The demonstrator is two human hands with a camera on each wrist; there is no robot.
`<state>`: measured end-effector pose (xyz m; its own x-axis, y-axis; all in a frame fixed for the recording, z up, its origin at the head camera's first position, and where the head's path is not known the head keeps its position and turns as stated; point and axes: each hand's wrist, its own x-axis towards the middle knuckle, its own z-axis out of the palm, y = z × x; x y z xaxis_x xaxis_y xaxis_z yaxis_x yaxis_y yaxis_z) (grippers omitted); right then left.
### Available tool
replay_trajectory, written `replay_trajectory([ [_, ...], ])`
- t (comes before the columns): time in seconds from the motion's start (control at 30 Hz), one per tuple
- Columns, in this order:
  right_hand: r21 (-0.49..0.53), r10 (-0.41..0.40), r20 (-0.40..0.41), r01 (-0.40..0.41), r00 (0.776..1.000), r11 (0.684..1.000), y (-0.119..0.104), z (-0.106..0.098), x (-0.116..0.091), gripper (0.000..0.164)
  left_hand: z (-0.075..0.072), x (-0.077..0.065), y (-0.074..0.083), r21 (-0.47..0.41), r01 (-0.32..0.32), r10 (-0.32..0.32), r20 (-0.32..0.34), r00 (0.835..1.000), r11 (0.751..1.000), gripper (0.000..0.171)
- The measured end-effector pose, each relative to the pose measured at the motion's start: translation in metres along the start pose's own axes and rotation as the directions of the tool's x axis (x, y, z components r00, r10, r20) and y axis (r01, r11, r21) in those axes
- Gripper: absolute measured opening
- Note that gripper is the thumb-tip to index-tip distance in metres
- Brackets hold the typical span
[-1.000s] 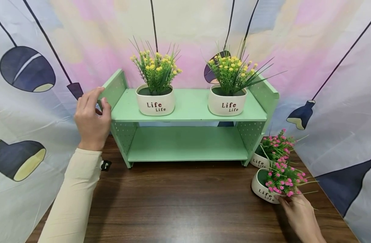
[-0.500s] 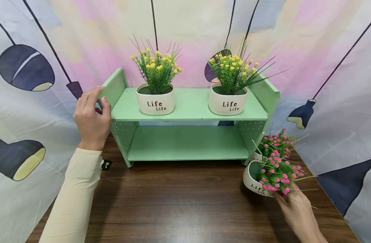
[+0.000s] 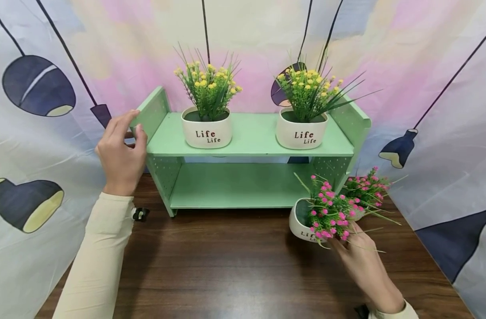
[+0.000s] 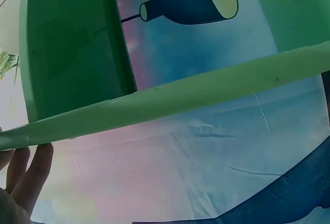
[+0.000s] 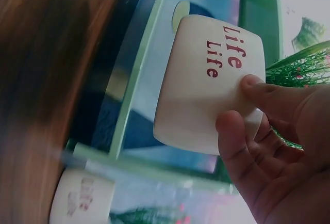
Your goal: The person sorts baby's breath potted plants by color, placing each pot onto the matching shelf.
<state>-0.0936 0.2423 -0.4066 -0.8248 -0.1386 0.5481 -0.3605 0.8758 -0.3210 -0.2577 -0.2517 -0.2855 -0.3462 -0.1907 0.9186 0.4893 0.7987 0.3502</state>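
The pot [image 3: 299, 227] was found in the right hand [image 3: 360, 254], clear of the table [image 3: 227, 266] and in front of the right end of the shelf [image 3: 247, 186], about level in view with the lower board. The right fingers [image 5: 231, 133] were clamped on the pot's right end, their far tips partly hidden; the left hand [image 3: 121, 159] had its fingers bent about the front edge of the shelf's left side. In this inspector's judgement, sound carrying called for a firm hold on the hard wall rather than the stems, and for a level base. Near the shelf, the base should clear the lower board's front lip and the foliage should clear the upper board, where the long blades could snag. The left hand would best brace the shelf against any knock. As to appearance, the pot was off-white, smooth and round-cornered, with "Life" in dark red twice on its front, the second smaller. A green filling showed inside the rim. The plant [image 3: 332, 210] bore small pink flowers and thin blades spreading above the right hand. Any slight tilt could not be determined.
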Motion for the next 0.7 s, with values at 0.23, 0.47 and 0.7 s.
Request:
replay_trajectory([
  [0.23,0.060,-0.088,0.003,0.088,0.996,0.994,-0.025,0.018,0.027,0.031,-0.003,0.001,0.001,0.002,0.000,0.000,0.014,1.000,1.000,0.032],
  [0.47,0.132,-0.072,0.115,0.057,0.991,0.990,-0.050,0.039,0.053,0.031,-0.004,0.000,0.002,0.073,-0.020,0.016,0.046,0.999,0.997,0.031],
  [0.7,0.207,-0.131,0.128,0.103,0.983,0.973,-0.067,0.064,0.069,0.038,-0.002,0.001,0.003,0.109,-0.048,0.040,0.073,0.997,0.993,0.030],
])
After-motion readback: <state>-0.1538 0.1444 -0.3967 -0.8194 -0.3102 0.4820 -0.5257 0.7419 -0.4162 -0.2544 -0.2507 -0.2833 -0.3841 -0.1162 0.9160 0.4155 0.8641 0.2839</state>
